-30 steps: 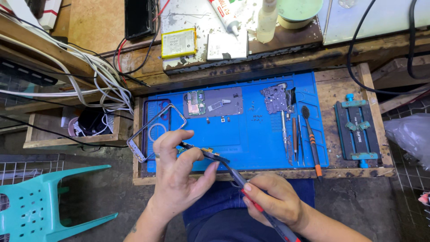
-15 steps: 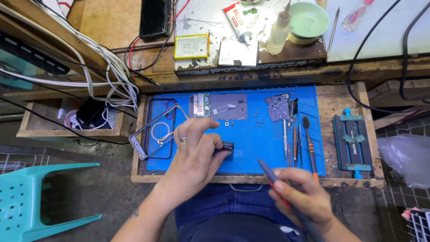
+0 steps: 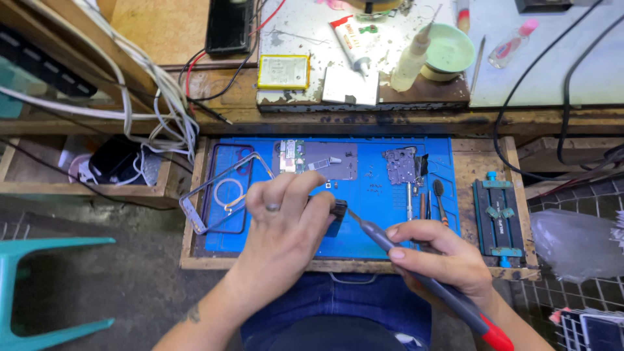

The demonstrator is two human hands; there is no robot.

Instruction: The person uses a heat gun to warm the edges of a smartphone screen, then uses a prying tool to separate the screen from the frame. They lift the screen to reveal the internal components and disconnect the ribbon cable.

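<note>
Two bare hands, left [image 3: 286, 221] and right [image 3: 442, 257], are counted over one blue rubber work mat [image 3: 383, 218]. One yellow flat battery [image 3: 283, 71], one green round bowl [image 3: 448, 52] and two clear plastic bottles [image 3: 411, 62] [image 3: 510, 47] are seen beyond the mat's far edge.

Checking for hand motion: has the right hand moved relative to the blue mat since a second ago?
Yes. The right hand has come up from below the blue mat onto its near edge, bringing the tool tip toward the left hand.

Even, bright light is falling from above on the blue mat [image 3: 383, 201]; shadows are staying soft — edges are bowing slightly; the floor is sitting dimmer.
</note>
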